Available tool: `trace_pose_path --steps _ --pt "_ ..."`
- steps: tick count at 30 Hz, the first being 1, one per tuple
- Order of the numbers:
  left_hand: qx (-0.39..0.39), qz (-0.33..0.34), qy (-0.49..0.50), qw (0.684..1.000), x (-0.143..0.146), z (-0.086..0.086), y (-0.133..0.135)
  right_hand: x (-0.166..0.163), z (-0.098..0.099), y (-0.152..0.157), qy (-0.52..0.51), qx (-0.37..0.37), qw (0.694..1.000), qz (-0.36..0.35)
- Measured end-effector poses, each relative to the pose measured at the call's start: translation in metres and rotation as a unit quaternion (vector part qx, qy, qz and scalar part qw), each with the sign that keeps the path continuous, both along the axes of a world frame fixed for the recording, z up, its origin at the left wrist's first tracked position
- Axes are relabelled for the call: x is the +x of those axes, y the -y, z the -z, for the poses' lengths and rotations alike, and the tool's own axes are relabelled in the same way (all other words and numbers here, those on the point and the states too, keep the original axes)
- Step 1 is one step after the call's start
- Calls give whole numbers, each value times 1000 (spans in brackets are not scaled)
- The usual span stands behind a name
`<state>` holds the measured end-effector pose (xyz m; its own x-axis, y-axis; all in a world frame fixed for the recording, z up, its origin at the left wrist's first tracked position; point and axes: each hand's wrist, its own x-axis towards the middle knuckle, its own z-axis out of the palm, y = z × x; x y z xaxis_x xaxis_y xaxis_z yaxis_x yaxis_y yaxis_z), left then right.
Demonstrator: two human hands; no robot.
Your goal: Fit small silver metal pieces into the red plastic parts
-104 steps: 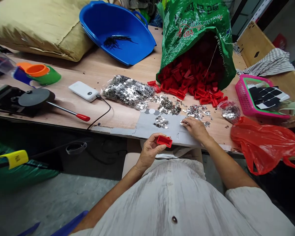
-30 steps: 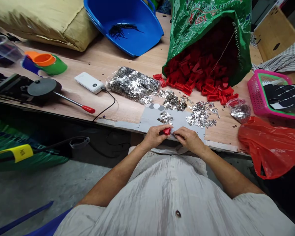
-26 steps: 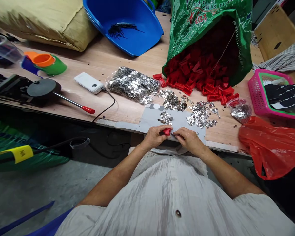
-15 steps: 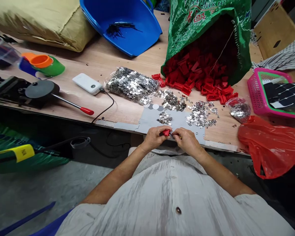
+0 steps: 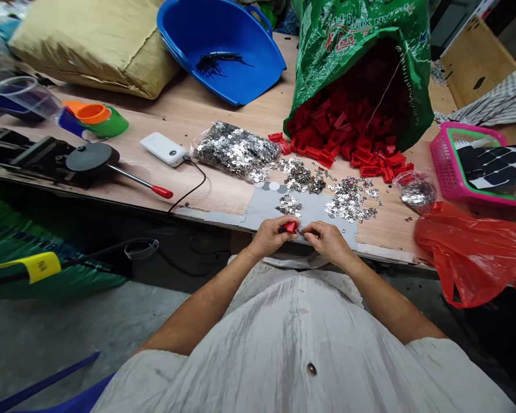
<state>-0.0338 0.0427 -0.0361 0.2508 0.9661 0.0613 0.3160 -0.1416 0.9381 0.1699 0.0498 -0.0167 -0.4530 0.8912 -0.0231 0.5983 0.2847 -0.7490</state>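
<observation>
- Casing (image 5: 290, 228), red plastic, at the front edge of the tabletop (image 5: 226, 198); I see the left hand (image 5: 268, 237) pinching it.
- Right hand (image 5: 328, 241) pinches a thin rod (image 5: 300, 232) beside the casing; whether they touch, I cannot tell.
- Silver pieces (image 5: 350, 199) lie just beyond.

Left hand (image 5: 269, 238): pinches a red part (image 5: 290, 228)
Right hand (image 5: 328, 241): pinches a thin piece (image 5: 300, 232) at the red part's 3 o'clock
Small metal pile (image 5: 289, 205): 12 o'clock from the red part
Green sack (image 5: 316, 71): 1 o'clock
Pink basket (image 5: 448, 171): 2 o'clock
Red bag (image 5: 464, 246): 3 o'clock
White device (image 5: 163, 149): 10 o'clock
</observation>
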Motion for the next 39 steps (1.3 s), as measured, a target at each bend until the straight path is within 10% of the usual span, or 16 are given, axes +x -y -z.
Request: trace_pose_path --steps 39 --pt "-61 -20 98 993 3 -4 5 16 -8 1 -47 11 999 -24"
